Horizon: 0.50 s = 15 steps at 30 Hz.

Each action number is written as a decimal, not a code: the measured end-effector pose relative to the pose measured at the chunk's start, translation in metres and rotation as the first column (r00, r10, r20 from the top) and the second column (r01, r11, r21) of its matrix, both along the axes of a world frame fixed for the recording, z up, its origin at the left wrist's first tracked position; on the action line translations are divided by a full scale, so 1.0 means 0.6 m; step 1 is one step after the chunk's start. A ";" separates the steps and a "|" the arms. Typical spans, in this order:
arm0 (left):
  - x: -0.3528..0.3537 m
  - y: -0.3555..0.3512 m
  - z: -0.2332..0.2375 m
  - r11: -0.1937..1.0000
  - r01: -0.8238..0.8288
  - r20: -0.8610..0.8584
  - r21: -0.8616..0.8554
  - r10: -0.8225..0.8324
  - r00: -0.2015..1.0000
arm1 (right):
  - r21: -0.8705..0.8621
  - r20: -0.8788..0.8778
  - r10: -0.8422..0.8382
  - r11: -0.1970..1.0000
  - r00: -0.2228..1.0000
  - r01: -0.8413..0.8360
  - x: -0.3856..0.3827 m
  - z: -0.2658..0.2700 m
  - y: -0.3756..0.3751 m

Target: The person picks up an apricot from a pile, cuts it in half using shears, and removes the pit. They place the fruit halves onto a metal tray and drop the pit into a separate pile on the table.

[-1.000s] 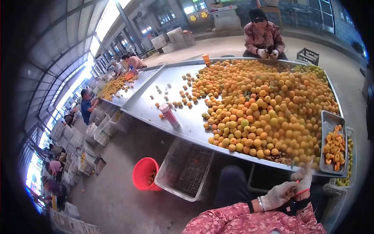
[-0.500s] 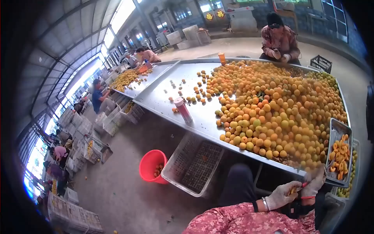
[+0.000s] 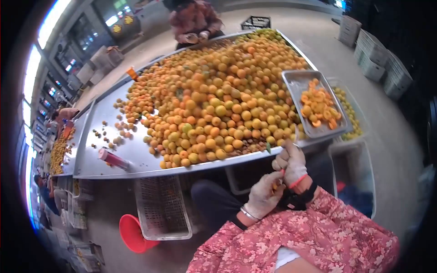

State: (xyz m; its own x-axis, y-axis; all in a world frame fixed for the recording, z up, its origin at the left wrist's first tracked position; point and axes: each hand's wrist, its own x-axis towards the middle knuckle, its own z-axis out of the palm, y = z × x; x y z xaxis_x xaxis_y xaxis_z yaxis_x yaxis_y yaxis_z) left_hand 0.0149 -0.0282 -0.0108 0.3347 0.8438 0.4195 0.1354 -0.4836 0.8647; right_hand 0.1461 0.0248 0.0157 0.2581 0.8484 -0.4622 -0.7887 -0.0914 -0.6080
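My left hand point(image 3: 264, 196), in a whitish glove, is closed around an apricot point(image 3: 275, 186), mostly hidden by the fingers. My right hand point(image 3: 291, 164), also gloved, grips a small knife point(image 3: 283, 172); a bit of red handle shows between the hands, and a thin blade seems to stick up past the fingers. Both hands are close together over my lap, just off the table's near edge. A metal tray point(image 3: 287, 83) of cut orange apricot pieces point(image 3: 321, 103) rests at the table's right corner. Whole apricots point(image 3: 214, 109) are heaped across the metal table point(image 3: 93, 157).
A red-and-white bottle point(image 3: 114, 159) and an orange cup point(image 3: 132, 73) stand on the table. Below are a plastic crate point(image 3: 189, 227), a red bucket point(image 3: 132, 232) and another crate point(image 3: 371, 177) at my right. A co-worker point(image 3: 193, 20) sits across; stacked crates point(image 3: 371, 50) stand far right.
My view has swung to the right, so the table and hands appear further left and stacked crates show at the right. Both hands stay together, still holding the apricot and knife.
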 end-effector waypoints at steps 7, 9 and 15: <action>0.002 -0.002 -0.019 0.983 0.064 0.062 -0.172 -0.054 0.997 | -0.098 -0.255 0.095 0.988 0.962 -0.123 0.001 -0.009 -0.002; -0.003 -0.001 -0.013 0.976 0.088 0.093 -0.200 -0.070 0.993 | -0.072 -0.302 0.104 0.989 0.948 -0.131 0.000 -0.018 0.000; 0.002 0.000 -0.018 0.897 0.186 0.331 -0.402 -0.048 0.942 | -0.124 -0.420 0.048 0.986 0.906 -0.110 -0.001 -0.022 0.008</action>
State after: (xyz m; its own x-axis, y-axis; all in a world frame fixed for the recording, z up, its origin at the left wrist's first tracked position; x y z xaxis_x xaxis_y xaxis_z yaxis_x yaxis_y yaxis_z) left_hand 0.0160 -0.0285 -0.0218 0.3564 0.9253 0.1299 -0.2025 -0.0593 0.9775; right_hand 0.1456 0.0297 0.0023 -0.0478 0.7758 -0.6292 -0.9529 -0.2242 -0.2041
